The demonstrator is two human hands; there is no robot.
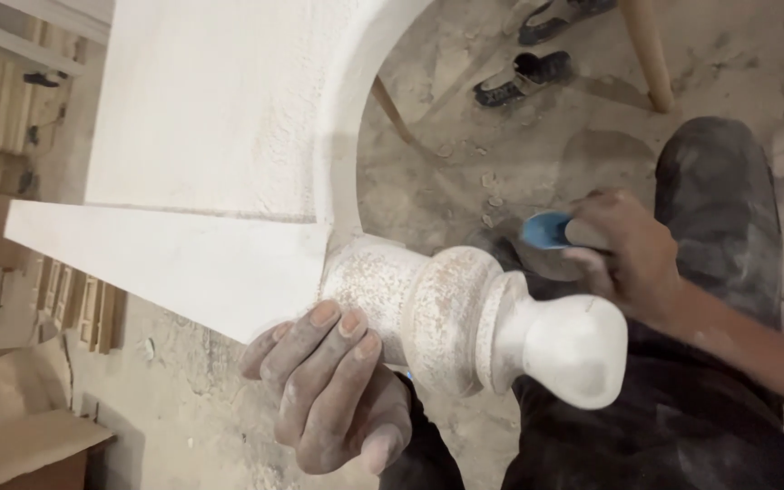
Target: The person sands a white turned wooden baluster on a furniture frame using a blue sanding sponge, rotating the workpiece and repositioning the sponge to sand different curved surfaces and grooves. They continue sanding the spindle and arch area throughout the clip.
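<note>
My left hand (pixel 333 395) grips the white turned leg (pixel 465 318) from below. My right hand (pixel 623 254) clasps a blue sanding pad (pixel 546 230) just beside it

No packages, labels, signs or screens show anywhere in this view. Nothing printed or lit appears on any surface.
</note>
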